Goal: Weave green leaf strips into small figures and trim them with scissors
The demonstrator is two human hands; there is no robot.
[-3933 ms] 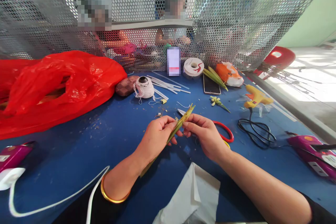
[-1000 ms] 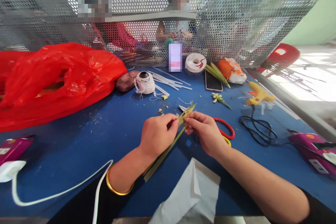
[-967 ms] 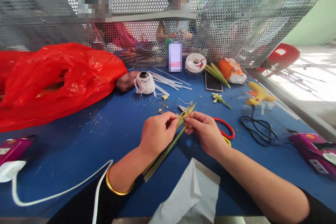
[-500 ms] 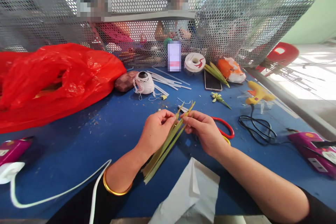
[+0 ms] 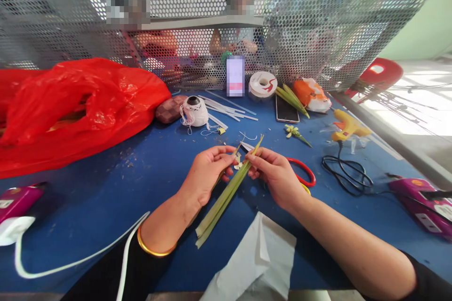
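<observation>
Right grip [image 5: 273, 169] pinches green leaf strips [image 5: 228, 195] near their narrow tips, broad ends free, while left grip [image 5: 208, 167] pinches a thinner brownish strip [image 5: 238, 148], apparently holding the pieces apart.

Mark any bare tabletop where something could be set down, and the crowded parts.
Nearly bare: left, between the red bag, left hand and white cable; right, between the right forearm, black cord and purple box. Crowded: the far side, with white strips, spool and flat phone.

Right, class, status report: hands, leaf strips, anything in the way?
Left hand holding darker strip, mostly hidden. Right hand pinching green leaf strips. Scissors partly hidden behind right hand, possibly in the way.
</observation>
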